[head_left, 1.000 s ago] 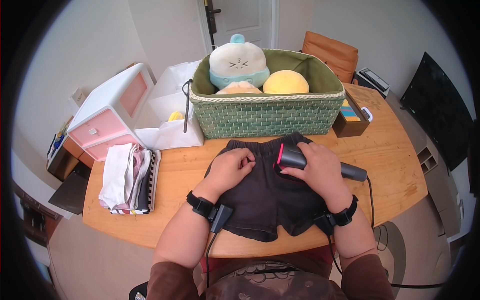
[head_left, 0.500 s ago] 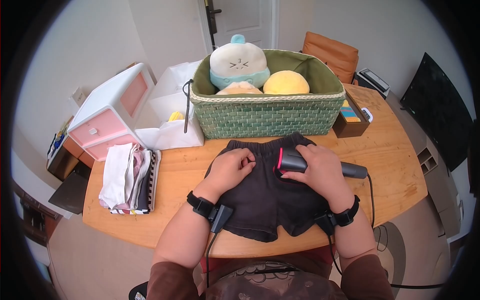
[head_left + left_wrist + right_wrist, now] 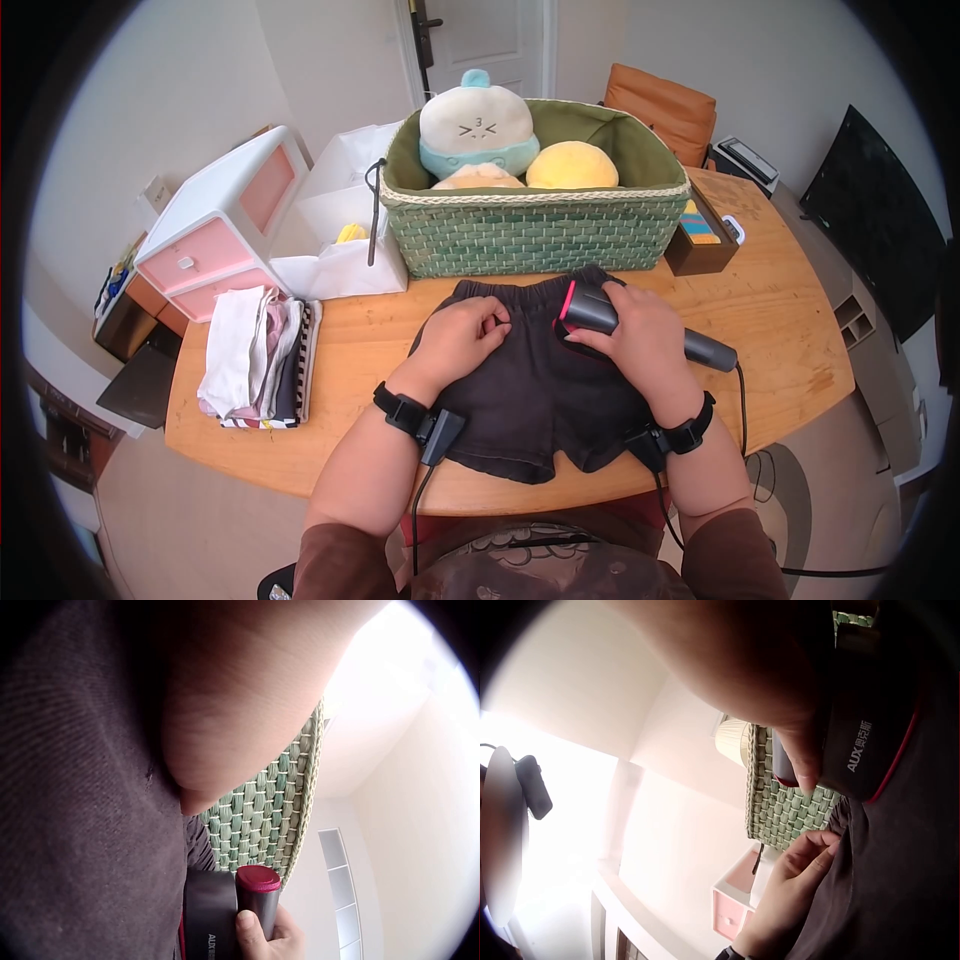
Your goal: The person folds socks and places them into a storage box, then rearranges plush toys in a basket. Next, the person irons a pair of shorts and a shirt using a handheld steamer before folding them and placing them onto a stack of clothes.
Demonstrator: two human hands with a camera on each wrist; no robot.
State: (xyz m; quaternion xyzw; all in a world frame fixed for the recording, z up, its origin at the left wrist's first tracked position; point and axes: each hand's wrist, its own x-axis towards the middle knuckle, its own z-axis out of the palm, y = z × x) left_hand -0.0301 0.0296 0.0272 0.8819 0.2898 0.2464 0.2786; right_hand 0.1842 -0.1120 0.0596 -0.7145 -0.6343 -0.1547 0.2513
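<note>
A pair of dark shorts point(image 3: 510, 410) lies spread on the wooden table point(image 3: 370, 345), its elastic waistband facing the basket. My left hand point(image 3: 458, 340) rests on the left side of the shorts with curled fingers. In the right wrist view, that hand's thumb and fingers pinch the cloth near the waistband. My right hand point(image 3: 648, 338) grips a grey handheld garment steamer point(image 3: 862, 750) with a red rim and AUX lettering. The steamer's face lies against the right side of the shorts, below the waistband. Its handle points right, trailing a black cord.
Behind the shorts stands a green woven basket point(image 3: 530, 235) with plush toys. To the left are folded clothes point(image 3: 250, 360), a white and pink drawer box point(image 3: 210, 235) and a white bin point(image 3: 340, 265). A brown box point(image 3: 700, 255) sits at back right.
The steamer in my right hand has moved slightly right, and its handle end has tilted down toward me. My left hand and the shorts stay in place.
</note>
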